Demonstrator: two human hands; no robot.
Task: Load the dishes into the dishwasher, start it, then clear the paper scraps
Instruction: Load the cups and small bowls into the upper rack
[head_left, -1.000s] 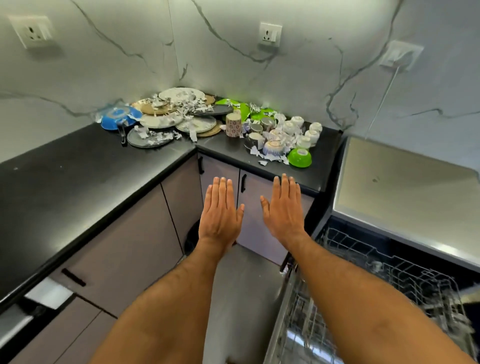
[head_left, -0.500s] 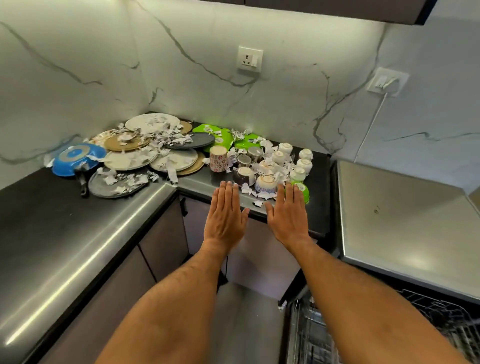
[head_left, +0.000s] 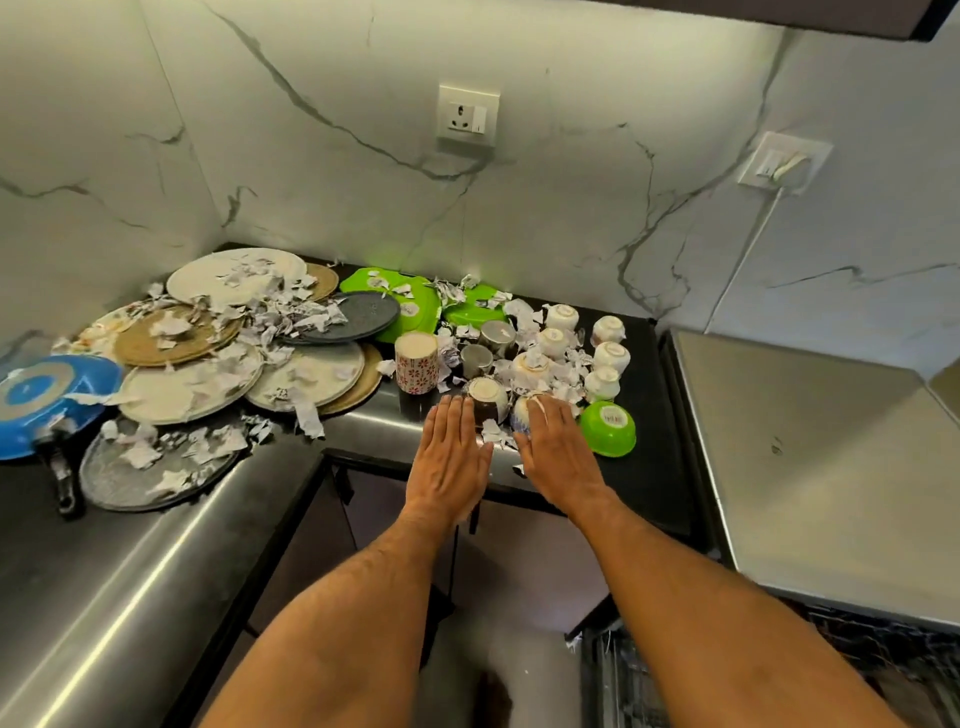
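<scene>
Head view: left hand and right hand, both flat, fingers spread, empty, over the desk edge beside upturned cups. Dishes and paper scraps crowd the corner; loading evidently not begun.

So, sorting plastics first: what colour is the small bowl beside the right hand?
Bright green bowl, upside down; head view shows it.

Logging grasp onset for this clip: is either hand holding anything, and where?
Nothing is held. The left hand and right hand are flat, fingers extended, above the black countertop.
</scene>
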